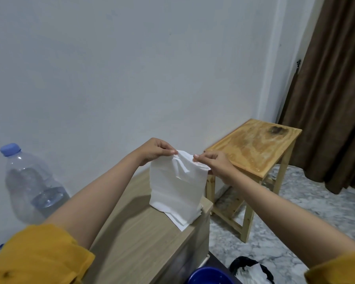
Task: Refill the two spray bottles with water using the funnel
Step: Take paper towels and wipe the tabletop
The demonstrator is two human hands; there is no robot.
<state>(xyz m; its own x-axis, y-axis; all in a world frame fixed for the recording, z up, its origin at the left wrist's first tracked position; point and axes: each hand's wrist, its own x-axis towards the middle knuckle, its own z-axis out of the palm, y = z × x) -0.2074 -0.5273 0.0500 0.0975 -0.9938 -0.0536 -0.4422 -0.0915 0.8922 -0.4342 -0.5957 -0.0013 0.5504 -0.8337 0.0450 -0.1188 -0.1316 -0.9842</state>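
Note:
A white paper tissue (pixel 177 187) hangs upright from both my hands above the right end of a light wooden table (pixel 139 238). My left hand (pixel 156 150) pinches its top left edge and my right hand (pixel 213 163) pinches its top right edge. The tissue's lower edge rests on a small stack of white tissues (pixel 182 219) on the table. A large clear plastic water bottle (pixel 29 185) with a blue cap, partly filled, stands at the left behind my left arm. No spray bottle or funnel shows.
A small pale wooden stool (pixel 254 148) stands to the right of the table by the wall. A brown curtain (pixel 336 89) hangs at the far right. On the marble floor lie a blue basin (pixel 209 276) and a black-and-white bag (pixel 252 271).

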